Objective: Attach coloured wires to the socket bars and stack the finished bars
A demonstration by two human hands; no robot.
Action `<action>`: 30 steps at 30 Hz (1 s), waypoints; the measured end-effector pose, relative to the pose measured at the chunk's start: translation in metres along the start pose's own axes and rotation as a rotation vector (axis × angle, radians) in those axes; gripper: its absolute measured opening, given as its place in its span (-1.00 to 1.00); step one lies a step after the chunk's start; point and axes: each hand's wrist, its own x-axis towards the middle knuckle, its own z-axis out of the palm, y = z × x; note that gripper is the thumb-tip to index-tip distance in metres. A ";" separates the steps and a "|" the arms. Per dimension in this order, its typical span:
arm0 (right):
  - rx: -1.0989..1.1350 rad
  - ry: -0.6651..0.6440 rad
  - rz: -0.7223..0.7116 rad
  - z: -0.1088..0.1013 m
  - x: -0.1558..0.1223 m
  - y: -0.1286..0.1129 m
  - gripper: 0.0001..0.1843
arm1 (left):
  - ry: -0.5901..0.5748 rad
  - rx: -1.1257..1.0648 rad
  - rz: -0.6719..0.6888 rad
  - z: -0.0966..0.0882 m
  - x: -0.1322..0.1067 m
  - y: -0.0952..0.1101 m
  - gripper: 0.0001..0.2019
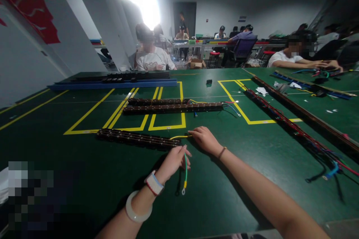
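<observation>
A long black strip (pixel 137 139) with thin copper-coloured lines lies slantwise on the green table, its right end close to my hands. From that end comes a yellow wire (pixel 178 137), its far tip pinched between the fingers of my right hand (pixel 206 140). My left hand (pixel 174 160) is beside the strip's end, thumb and forefinger closed on a green wire (pixel 186 166). That wire hangs down past the fingers and ends in a yellow sleeve and a ring terminal (pixel 183 191). The fingers cover where the green wire starts.
Two similar strips (pixel 174 108) lie farther back. Long wired bars (pixel 283 115) run along the right, with loose wire ends near the front. A blue rail (pixel 117 84) lies at the back left. People sit across the table and at its right; one handles wires.
</observation>
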 end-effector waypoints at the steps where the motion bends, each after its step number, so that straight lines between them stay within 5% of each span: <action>1: 0.005 -0.005 0.004 -0.001 0.000 0.000 -0.68 | 0.024 0.063 0.027 -0.002 0.000 0.001 -0.59; 10: 0.007 -0.032 0.015 -0.001 0.000 0.000 -0.67 | 0.277 0.845 0.362 -0.006 -0.003 0.003 -0.66; 21: 0.080 0.006 0.051 0.000 -0.002 -0.004 -0.67 | 0.238 1.246 0.547 -0.005 -0.002 -0.001 -0.50; 30: 0.121 -0.187 0.067 0.003 -0.002 -0.037 -0.21 | 0.128 1.072 0.954 0.004 -0.012 -0.003 -0.61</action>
